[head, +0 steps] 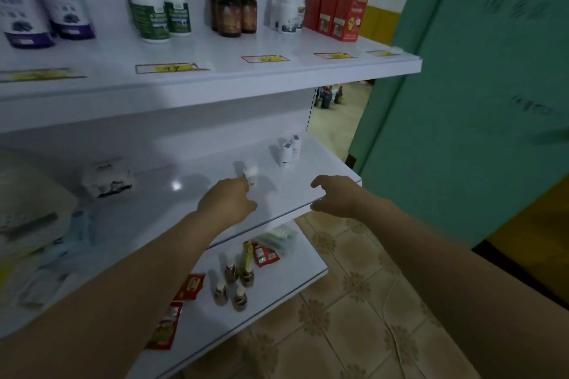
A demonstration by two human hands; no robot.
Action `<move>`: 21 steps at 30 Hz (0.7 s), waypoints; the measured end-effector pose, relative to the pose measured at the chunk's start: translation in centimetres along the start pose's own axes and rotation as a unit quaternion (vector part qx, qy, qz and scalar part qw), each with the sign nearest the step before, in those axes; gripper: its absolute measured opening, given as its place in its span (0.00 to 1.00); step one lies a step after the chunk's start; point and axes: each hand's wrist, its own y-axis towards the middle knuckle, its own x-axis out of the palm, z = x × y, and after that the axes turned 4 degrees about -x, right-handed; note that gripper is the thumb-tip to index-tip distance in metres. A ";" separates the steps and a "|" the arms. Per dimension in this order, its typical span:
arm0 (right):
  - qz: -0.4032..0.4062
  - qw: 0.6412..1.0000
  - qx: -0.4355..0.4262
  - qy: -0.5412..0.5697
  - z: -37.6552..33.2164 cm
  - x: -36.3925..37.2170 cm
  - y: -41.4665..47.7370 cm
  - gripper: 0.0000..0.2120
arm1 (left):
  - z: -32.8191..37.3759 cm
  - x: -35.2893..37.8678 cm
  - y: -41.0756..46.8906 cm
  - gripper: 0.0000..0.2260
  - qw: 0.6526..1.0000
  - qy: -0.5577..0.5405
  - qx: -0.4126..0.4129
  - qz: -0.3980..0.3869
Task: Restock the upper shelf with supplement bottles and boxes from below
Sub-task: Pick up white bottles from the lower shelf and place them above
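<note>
- Head view: left grip (a bare hand) has its fingertips at a small white bottle on the middle shelf; blur hides whether it holds the bottle.
- Right grip hovers loosely open at that shelf's front edge, holding nothing.

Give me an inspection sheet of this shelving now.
Surface: glossy white middle shelf.
Job's things: small white bottle and two white bottles on it; upper shelf holds labelled bottles and red boxes.
Clutter: blurred box lying on middle shelf; red sachets, brown bottles on lower shelf.
Hands: left hand touches small white bottle, grip unclear; right hand loosely curled at shelf edge, holding nothing.
Cables: nothing seen.
Surroundings: tiled floor, green panel.
</note>
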 end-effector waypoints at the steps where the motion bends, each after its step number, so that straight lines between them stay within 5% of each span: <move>1: -0.007 1.000 -0.002 0.001 0.9 -0.1 1.2 0.26 | 0.5 0.4 1.2 0.21 1.000 -0.005 -0.006 -0.002; 12: -0.075 0.993 -0.077 -0.046 12.9 -2.8 18.5 0.28 | 8.9 8.1 16.4 0.20 0.990 -0.095 -0.108 0.013; 21: -0.036 0.984 -0.167 -0.058 17.5 -1.8 33.2 0.30 | 11.7 12.9 28.4 0.27 0.976 -0.100 -0.177 0.072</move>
